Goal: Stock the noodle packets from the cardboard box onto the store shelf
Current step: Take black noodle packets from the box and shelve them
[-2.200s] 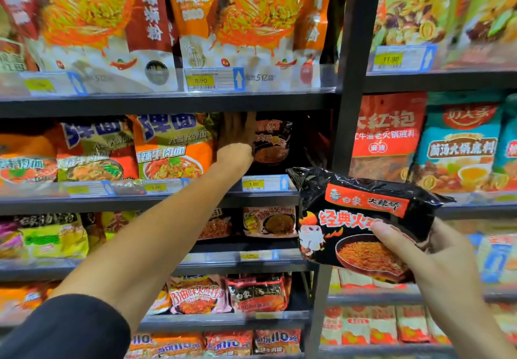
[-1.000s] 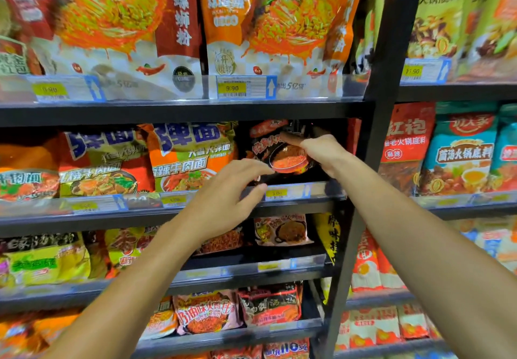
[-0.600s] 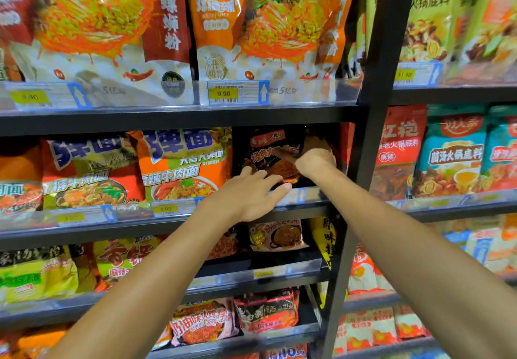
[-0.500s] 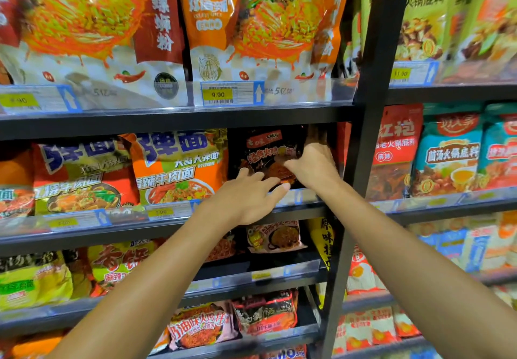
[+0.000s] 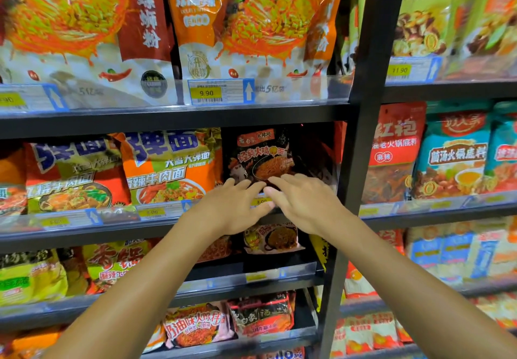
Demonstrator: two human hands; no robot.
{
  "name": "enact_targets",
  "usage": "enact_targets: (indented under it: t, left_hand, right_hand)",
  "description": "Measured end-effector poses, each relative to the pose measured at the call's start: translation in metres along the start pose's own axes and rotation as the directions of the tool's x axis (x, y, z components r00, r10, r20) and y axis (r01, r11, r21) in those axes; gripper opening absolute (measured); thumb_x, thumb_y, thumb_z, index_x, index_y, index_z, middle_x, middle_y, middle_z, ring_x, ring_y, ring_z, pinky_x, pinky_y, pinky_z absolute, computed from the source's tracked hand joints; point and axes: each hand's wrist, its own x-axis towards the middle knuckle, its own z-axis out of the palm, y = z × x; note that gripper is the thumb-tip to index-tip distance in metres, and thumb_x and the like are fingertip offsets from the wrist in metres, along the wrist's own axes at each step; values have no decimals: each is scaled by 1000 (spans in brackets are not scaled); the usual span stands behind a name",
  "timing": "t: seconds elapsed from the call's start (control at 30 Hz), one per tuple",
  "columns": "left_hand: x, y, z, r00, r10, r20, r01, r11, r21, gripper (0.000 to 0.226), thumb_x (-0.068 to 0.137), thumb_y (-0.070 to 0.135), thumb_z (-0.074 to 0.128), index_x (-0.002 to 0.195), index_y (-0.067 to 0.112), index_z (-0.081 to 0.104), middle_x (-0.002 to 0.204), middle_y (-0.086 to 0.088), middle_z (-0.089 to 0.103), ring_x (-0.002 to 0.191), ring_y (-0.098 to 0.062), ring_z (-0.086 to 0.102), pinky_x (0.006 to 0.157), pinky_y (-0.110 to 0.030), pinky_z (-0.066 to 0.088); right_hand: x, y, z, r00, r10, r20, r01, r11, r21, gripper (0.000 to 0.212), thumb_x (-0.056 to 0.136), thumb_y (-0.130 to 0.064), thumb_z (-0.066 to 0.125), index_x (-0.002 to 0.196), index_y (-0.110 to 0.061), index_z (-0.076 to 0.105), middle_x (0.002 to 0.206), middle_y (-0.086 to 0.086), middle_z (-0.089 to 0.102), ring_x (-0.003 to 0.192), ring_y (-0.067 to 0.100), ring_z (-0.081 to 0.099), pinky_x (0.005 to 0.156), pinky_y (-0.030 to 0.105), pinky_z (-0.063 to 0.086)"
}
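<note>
L hand (image 5: pixel 233 207), R hand (image 5: pixel 303 204) flat before black noodle packet (image 5: pixel 261 154), maybe touching

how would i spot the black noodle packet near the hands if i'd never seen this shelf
Find the black upright post, then the second shelf just left of it. The black noodle packet stands there, right above both hands, beside an orange packet. It is the only black front in that row.

Retail shop, packaged-food aisle. In front of me: black metal shelving (image 5: pixel 179 119) in tiers, stocked with rows of noodle packets (image 5: pixel 170 162) and hotpot-base bags (image 5: pixel 453 151). Clear rail strips carry yellow price tags (image 5: pixel 206 93), one reading 9.90.
</note>
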Motion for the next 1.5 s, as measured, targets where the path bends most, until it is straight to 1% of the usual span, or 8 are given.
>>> enact_targets:
  t: [0.13, 0.33, 0.8, 0.97, 1.1, 1.17, 1.33, 1.5]
  left_hand:
    - [7, 1, -2, 1000, -15, 5, 15, 1000, 9, 66, 99, 63, 25, 156, 31, 18, 155, -5, 35, 140, -30, 31, 109, -44, 34]
    - [-11, -2, -4, 982, 50, -183, -45, 998, 32, 63, 100, 58, 36, 155, 30, 26, 156, 4, 35, 141, -18, 31, 105, -37, 39]
    - [-71, 9, -7, 948, 26, -319, -37, 999, -27, 53, 99, 49, 48, 150, 36, 37, 157, 13, 34, 143, -7, 30, 111, -29, 32]
    - [-143, -18, 14, 945, -87, -314, 98, 995, 18, 55, 99, 57, 42, 150, 37, 36, 156, 17, 34, 142, -5, 31, 112, -29, 32]
    - [-239, -68, 39, 942, -274, -195, 292, 954, 68, 60, 97, 64, 33, 150, 37, 35, 159, 14, 28, 149, -11, 21, 122, -35, 20]
    - [-296, -95, 51, 904, -386, -182, 405, 910, 83, 65, 95, 69, 29, 150, 34, 38, 161, 11, 27, 150, -15, 19, 123, -40, 19]
    - [-438, -155, 80, 739, -657, -151, 668, 743, 37, 86, 85, 84, 11, 152, 35, 35, 164, 9, 18, 153, -19, 10, 124, -44, 10]
    - [-586, -206, 116, 570, -818, -78, 818, 574, -38, 100, 76, 92, 2, 149, 35, 39, 163, 6, 24, 152, -21, 14, 122, -48, 14]
  right_hand:
    - [11, 0, -6, 992, 70, 108, -79, 994, 80, 66, 102, -63, 16, 150, -26, 41, 143, 3, 55, 129, 28, 51, 102, 44, 42]
    - [-2, 5, -16, 994, 32, 109, -44, 993, 112, 68, 101, -65, 24, 155, -26, 35, 154, 1, 46, 140, 25, 43, 110, 44, 38]
    - [-29, 0, -26, 983, -134, -128, 160, 962, 221, 64, 99, -59, 43, 154, -26, 37, 157, -7, 41, 145, 13, 35, 114, 33, 32]
    - [-47, -39, -24, 940, -289, -179, 328, 911, 250, 63, 99, -60, 44, 152, -27, 41, 154, -7, 44, 145, 15, 35, 117, 36, 32]
    - [-57, -110, -6, 881, -447, -153, 473, 828, 303, 64, 98, -65, 39, 150, -27, 45, 153, -8, 46, 145, 17, 36, 117, 38, 32]
    - [-61, -160, 6, 831, -547, -99, 544, 765, 345, 76, 94, -75, 22, 149, -28, 46, 154, -8, 45, 147, 18, 34, 120, 39, 29]
    - [-70, -300, 41, 690, -724, 22, 654, 636, 409, 101, 81, -89, -2, 153, -31, 40, 160, -6, 36, 151, 21, 26, 123, 45, 22]
    - [-83, -452, 68, 525, -846, 99, 754, 515, 408, 100, 82, -88, -1, 150, -30, 42, 155, -4, 43, 145, 21, 32, 117, 43, 31]
